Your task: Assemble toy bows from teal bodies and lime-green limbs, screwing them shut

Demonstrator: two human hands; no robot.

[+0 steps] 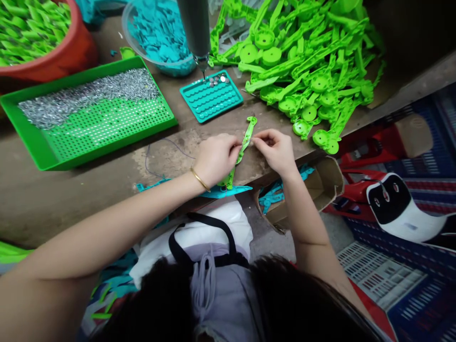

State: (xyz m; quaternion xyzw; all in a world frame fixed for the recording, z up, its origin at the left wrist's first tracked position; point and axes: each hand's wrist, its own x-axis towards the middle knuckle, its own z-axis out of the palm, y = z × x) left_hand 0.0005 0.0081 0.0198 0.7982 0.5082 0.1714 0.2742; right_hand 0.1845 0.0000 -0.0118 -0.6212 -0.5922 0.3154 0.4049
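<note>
A slim light-green plastic part [248, 135] lies lengthwise at the front edge of the workbench, with a hinge-like knob at its far end. My left hand [218, 156], with a gold bangle at the wrist, is closed, its thumb and forefinger pinching at the part's middle. From the other side my right hand [277, 151] makes a pinch close to the same spot. A thin, shiny sliver shows at its fingertips, too small to name. Beneath the green part's near end is a flat blue plastic piece [228, 192].
A screwdriver [199, 35] hangs above a teal tray [213, 111] holding small metal discs. Left stands a green perforated tray [107, 135] of metal pieces. Behind are a red tub [80, 42], a clear bowl [126, 23] and a heap of green parts [302, 61]. A cardboard box [322, 183] sits below right.
</note>
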